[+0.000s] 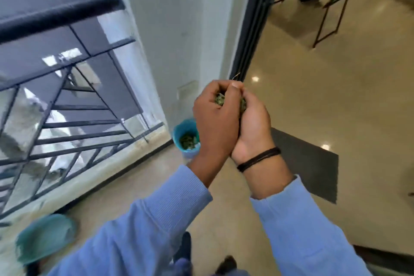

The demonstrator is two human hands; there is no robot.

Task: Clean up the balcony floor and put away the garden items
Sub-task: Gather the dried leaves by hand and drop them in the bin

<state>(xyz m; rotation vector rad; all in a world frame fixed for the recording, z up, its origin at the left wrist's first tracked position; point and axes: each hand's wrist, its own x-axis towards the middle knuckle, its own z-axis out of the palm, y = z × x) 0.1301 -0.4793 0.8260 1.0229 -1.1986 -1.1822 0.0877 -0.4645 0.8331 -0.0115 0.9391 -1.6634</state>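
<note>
My left hand and my right hand are cupped together in mid-air, fingers curled round a clump of green leaves that shows between them. A thin stem sticks up above the fingers. Below and to the left of the hands, a blue bucket stands on the balcony floor by the white wall, with green leaves in its bottom. A black band circles my right wrist.
A black metal railing with glass panels runs along the left. A teal round object sits at the lower left, blurred. A dark sliding-door frame opens onto a glossy indoor floor with a dark mat and metal furniture legs.
</note>
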